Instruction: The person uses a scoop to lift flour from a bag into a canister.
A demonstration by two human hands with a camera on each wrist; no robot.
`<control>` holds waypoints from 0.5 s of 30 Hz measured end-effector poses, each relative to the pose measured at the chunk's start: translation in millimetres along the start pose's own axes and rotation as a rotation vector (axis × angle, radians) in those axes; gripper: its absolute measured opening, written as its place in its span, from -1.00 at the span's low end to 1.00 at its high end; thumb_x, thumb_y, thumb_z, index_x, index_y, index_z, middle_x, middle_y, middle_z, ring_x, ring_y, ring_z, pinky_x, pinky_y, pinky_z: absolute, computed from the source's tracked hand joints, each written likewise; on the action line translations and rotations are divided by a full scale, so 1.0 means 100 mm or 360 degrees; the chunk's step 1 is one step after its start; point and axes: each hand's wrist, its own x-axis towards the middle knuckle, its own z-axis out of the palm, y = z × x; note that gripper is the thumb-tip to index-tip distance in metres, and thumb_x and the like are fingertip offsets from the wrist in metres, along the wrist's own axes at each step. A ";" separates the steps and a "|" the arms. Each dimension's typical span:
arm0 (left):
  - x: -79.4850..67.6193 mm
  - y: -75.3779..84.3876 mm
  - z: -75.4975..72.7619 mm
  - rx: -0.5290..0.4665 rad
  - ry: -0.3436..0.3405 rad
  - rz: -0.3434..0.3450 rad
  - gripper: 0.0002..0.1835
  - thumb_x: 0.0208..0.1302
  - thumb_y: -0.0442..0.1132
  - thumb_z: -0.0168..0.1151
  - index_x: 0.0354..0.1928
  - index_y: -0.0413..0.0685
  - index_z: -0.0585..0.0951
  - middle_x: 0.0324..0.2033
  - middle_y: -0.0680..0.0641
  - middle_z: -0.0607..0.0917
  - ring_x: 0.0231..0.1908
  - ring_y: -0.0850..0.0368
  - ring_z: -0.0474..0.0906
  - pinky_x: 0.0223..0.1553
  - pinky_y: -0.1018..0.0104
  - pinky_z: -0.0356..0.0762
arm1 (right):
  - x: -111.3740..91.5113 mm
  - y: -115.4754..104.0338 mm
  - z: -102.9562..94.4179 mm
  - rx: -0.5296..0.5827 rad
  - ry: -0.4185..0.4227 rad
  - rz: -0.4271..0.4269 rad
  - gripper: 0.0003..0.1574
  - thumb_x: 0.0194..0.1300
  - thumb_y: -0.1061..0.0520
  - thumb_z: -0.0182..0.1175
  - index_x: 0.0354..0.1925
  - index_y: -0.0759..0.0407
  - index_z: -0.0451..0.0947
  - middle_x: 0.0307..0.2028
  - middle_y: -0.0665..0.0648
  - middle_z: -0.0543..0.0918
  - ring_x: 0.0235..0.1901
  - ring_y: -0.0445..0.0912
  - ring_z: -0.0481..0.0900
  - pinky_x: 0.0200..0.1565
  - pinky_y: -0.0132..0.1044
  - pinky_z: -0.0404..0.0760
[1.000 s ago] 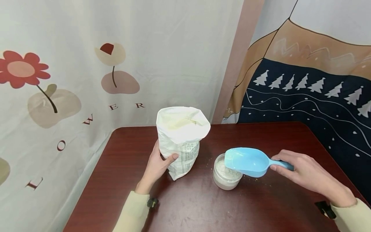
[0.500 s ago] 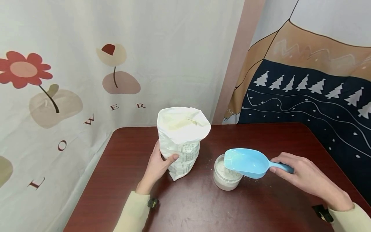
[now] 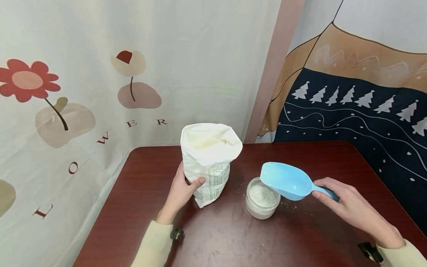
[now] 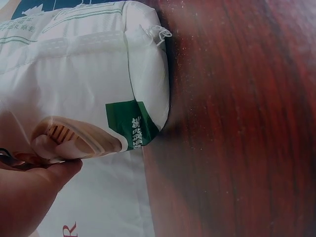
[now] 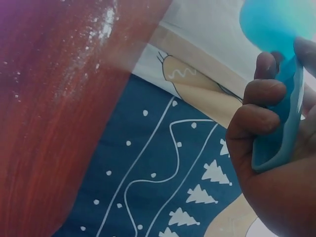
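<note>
My left hand (image 3: 180,191) grips the lower left side of a white flour bag (image 3: 213,174), its thumb across the front. The bag's top is open, and its printed side with a green patch shows in the left wrist view. To the right, my right hand (image 3: 350,204) holds a light blue scoop (image 3: 288,181) by its handle; in the right wrist view, fingers (image 5: 256,118) curl round that handle. The scoop's bowl looks bare inside and its tip overlaps the far right rim of a clear jar (image 3: 260,213). White powder (image 3: 262,195) is heaped in the jar.
The bag and jar stand on a dark red-brown table (image 3: 140,222). Specks of powder (image 3: 293,205) lie around the jar. A white curtain (image 3: 200,66) with printed flowers hangs behind, and a navy cloth (image 3: 350,107) with printed trees is at the right.
The scoop has risen and moved a little right and away from over the jar, showing more of the powder. My left hand and the bag have stayed in place.
</note>
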 end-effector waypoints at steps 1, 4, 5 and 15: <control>0.00 0.00 0.00 0.0004 0.0000 0.0000 0.06 0.16 0.16 0.54 0.58 0.08 0.18 0.39 -0.06 0.41 0.35 -0.04 0.37 0.36 -0.11 0.29 | -0.01 0.00 0.00 0.0012 -0.0007 0.0032 -0.69 0.38 0.20 0.38 0.05 -0.04 0.61 -0.13 -0.08 0.64 -0.29 -0.27 0.49 -0.37 -0.41 0.49; 0.00 0.00 0.00 0.0001 -0.0001 0.0012 0.06 0.15 0.20 0.54 0.58 0.07 0.19 0.39 -0.08 0.41 0.34 -0.07 0.38 0.35 -0.13 0.30 | -0.06 0.02 0.00 0.0038 -0.0031 0.0129 -0.68 0.45 0.19 0.31 0.12 0.04 0.53 -0.11 0.01 0.63 -0.28 -0.26 0.47 -0.40 -0.37 0.46; 0.00 0.00 0.00 -0.0007 -0.0001 0.0017 0.06 0.15 0.19 0.54 0.58 0.07 0.19 0.39 -0.08 0.41 0.34 -0.07 0.39 0.34 -0.13 0.30 | -0.07 0.03 0.01 0.0046 -0.0044 0.0170 -0.67 0.48 0.18 0.28 0.15 0.06 0.50 -0.09 0.04 0.62 -0.28 -0.26 0.47 -0.40 -0.36 0.45; 0.01 0.00 0.00 -0.0020 -0.0017 0.0011 0.05 0.18 0.12 0.55 0.59 0.06 0.16 0.41 -0.07 0.37 0.37 -0.05 0.35 0.36 -0.10 0.28 | -0.22 0.11 0.17 -0.0012 -0.0158 0.0439 -0.60 0.63 0.07 0.07 0.20 0.29 0.24 -0.28 0.10 0.44 -0.40 -0.23 0.34 -0.48 -0.30 0.32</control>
